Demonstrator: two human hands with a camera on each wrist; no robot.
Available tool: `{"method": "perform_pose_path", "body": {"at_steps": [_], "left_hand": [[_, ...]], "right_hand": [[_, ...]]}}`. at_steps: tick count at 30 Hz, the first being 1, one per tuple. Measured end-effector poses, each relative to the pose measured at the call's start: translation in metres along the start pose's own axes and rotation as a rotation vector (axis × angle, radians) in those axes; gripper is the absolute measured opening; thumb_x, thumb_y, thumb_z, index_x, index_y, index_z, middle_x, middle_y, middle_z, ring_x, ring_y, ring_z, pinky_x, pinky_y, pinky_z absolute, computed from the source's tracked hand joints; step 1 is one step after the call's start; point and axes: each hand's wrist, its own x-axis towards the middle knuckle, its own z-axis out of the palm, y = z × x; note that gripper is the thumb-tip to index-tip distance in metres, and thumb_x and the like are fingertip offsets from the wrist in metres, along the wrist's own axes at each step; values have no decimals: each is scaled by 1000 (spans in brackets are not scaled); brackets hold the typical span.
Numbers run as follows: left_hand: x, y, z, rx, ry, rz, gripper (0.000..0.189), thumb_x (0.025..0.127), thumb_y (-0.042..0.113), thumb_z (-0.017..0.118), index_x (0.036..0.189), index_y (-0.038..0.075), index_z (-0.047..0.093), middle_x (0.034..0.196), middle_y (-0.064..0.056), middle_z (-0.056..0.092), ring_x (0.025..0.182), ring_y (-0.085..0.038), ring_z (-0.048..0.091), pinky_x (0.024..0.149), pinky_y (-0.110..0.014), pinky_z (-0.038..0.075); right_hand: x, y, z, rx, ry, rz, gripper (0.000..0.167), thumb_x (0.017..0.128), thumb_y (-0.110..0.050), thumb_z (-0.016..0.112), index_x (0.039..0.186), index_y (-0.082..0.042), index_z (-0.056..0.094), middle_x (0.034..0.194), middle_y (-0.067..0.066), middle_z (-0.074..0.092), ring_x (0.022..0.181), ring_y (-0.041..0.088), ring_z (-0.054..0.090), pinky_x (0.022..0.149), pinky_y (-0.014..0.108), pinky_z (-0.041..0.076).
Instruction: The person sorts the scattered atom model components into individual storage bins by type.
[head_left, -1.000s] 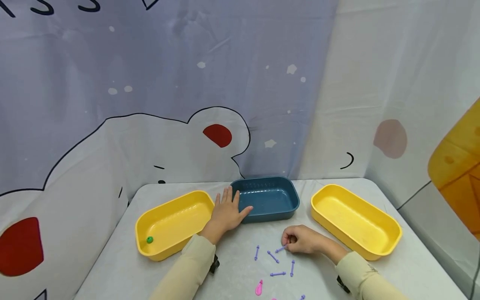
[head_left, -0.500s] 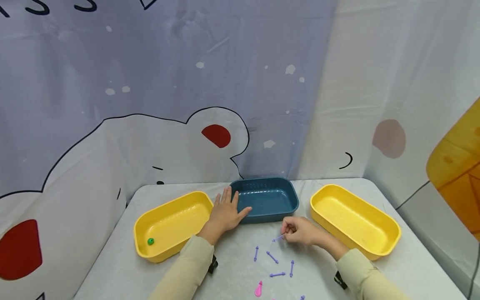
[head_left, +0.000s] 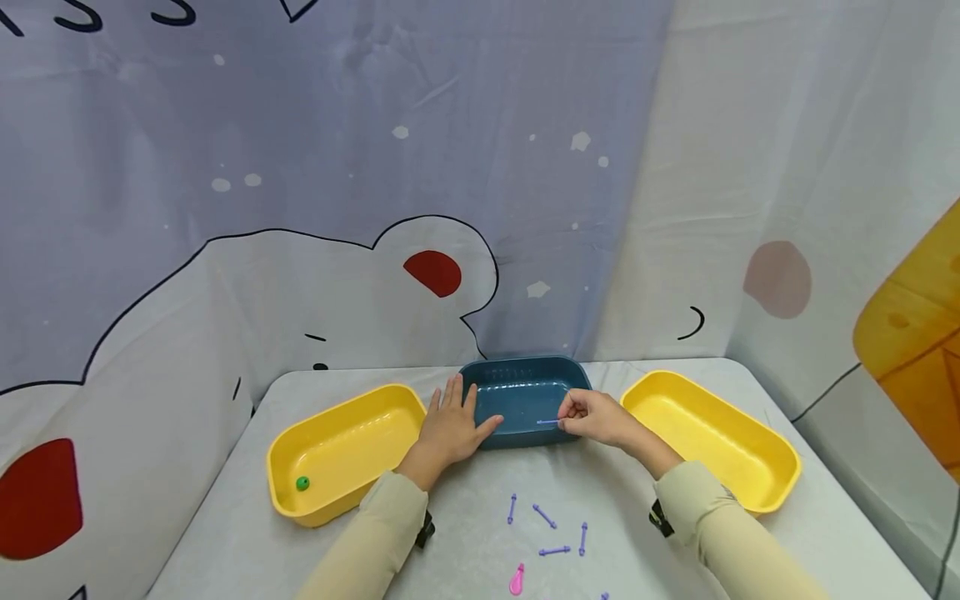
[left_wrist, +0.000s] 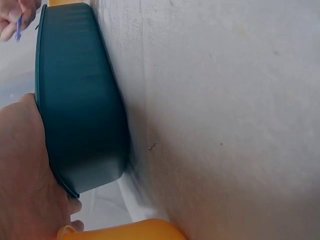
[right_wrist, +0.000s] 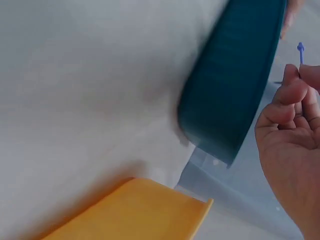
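My left hand (head_left: 450, 432) lies with fingers spread over the left end of the dark blue tray (head_left: 517, 439), thumb along its near rim. The left wrist view has this hand (left_wrist: 22, 165) against the tray's edge. Between thumb and fingertips, my right hand (head_left: 603, 418) pinches a small purple stick (head_left: 547, 422) with a knobbed end, above the blue tray's near right part. In the right wrist view one knob of the stick (right_wrist: 301, 48) sticks out past the fingertips; its other end is hidden in the grip.
Several similar purple sticks (head_left: 544, 517) and a pink drop-shaped piece (head_left: 517, 580) lie on the white-covered table nearer the body. A yellow tray (head_left: 337, 450) with a green bead (head_left: 302, 483) stands left. Another yellow tray (head_left: 705, 446) stands right, close to my right forearm.
My right hand has lifted a purple stick off the table and carried it forward over the blue tray. The left hand has stayed on the tray's left end.
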Motion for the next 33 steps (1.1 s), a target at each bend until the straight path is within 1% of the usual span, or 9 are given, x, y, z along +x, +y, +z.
{"method": "perform_pose_path", "body": {"at_steps": [4, 10, 13, 18, 22, 28, 33], "left_hand": [[-1, 0, 1, 8, -6, 2, 92, 98, 75, 26, 162, 9, 23, 169, -18, 8, 157, -33, 9, 126, -52, 8], [-1, 1, 0, 12, -19, 7, 93, 98, 76, 24, 162, 8, 23, 169, -19, 8, 157, -33, 9, 126, -52, 9], [-1, 1, 0, 18, -23, 4, 93, 98, 76, 24, 162, 9, 22, 169, -18, 8, 157, -32, 8, 126, -52, 8], [0, 0, 0, 20, -23, -2, 93, 97, 76, 25, 162, 9, 22, 169, -18, 7, 157, -32, 8, 126, -52, 8], [1, 0, 0, 14, -19, -5, 93, 98, 76, 26, 162, 9, 22, 169, -18, 7, 157, -32, 8, 126, -52, 8], [1, 0, -1, 22, -18, -7, 93, 97, 76, 25, 162, 9, 23, 169, -18, 8, 157, -33, 9, 126, -52, 8], [-1, 1, -3, 8, -20, -4, 92, 98, 75, 27, 161, 8, 24, 169, -19, 9, 157, -33, 10, 126, -52, 7]], "right_hand": [[14, -1, -4, -17, 47, 27, 6, 89, -9, 71, 90, -8, 65, 80, 1, 65, 73, 15, 56, 65, 24, 49], [30, -2, -5, -25, 83, 79, 6, 91, -11, 70, 92, -9, 65, 83, 1, 64, 77, 17, 57, 73, 29, 50], [38, -2, -4, -32, 102, 98, 6, 92, -11, 70, 93, -8, 65, 84, 2, 64, 77, 18, 57, 73, 29, 50], [49, -2, -4, -50, 134, 154, 8, 94, -15, 69, 96, -8, 65, 87, 4, 64, 78, 19, 57, 73, 29, 51], [54, -4, -4, -41, 151, 190, 10, 95, -17, 67, 99, -8, 65, 90, 6, 65, 81, 21, 58, 76, 31, 52], [59, -3, -2, -32, 169, 197, 11, 95, -17, 68, 100, -8, 65, 91, 6, 66, 81, 21, 58, 77, 32, 52], [62, -3, -1, -29, 180, 207, 11, 94, -17, 68, 99, -8, 66, 91, 6, 67, 81, 21, 59, 77, 33, 52]]}}
